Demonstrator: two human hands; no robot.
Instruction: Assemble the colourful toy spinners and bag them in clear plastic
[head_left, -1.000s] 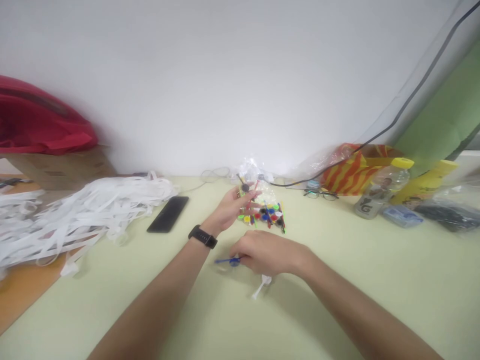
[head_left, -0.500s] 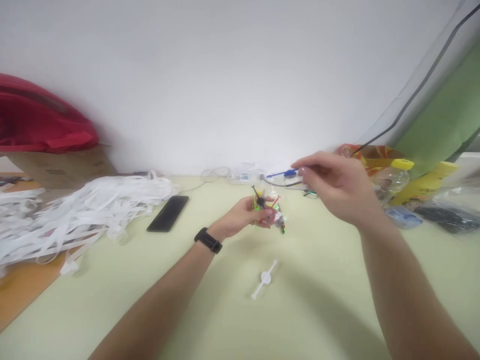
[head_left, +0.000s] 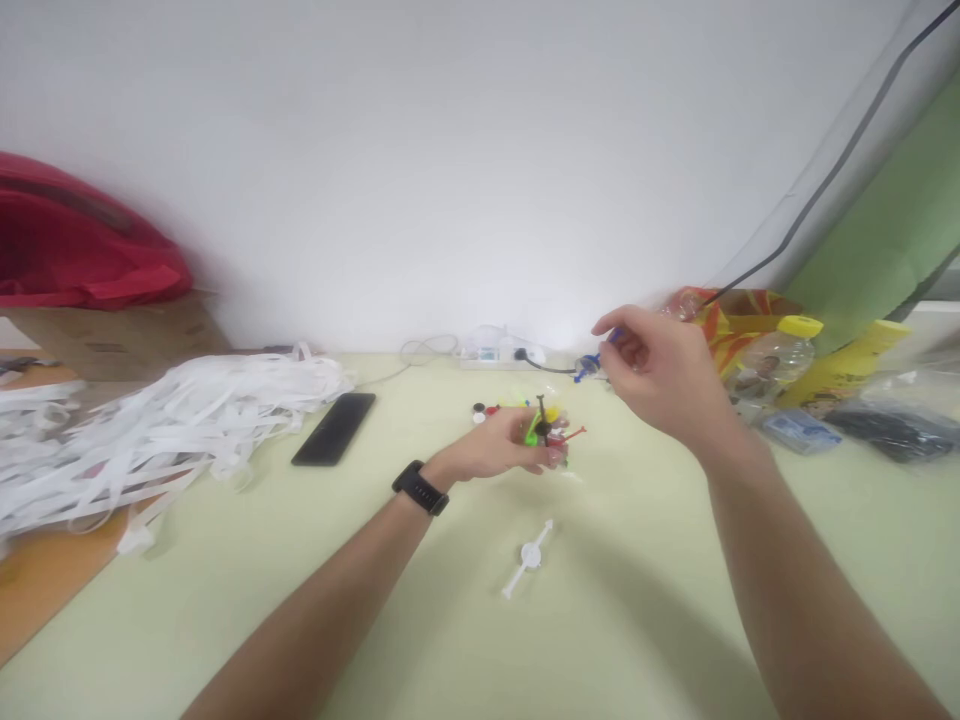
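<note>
In the head view my right hand (head_left: 660,375) is raised at the right, its fingers pinched on a blue plastic spinner arrow (head_left: 587,366) whose tip points down and left. My left hand (head_left: 502,443), wearing a black watch, is closed around a bunch of small coloured plastic pieces. A black spinner arrow (head_left: 541,425) stands out of that bunch, and a red arrow (head_left: 574,435) sticks out to the right; green and yellow parts show between the fingers. Nearer to me, a white spinner arrow (head_left: 531,556) lies flat on the table.
Small round pieces (head_left: 480,412) lie behind my left hand. To the left are a black phone (head_left: 334,429) and a heap of white straps (head_left: 202,420). A power strip (head_left: 487,357) sits by the wall. A clear bottle (head_left: 780,360) and plastic packs (head_left: 799,432) stand at the right.
My left hand has shifted slightly right and down with its bunch, uncovering small round pieces behind it. The blue arrow in my right hand has swung from pointing left to pointing down.
</note>
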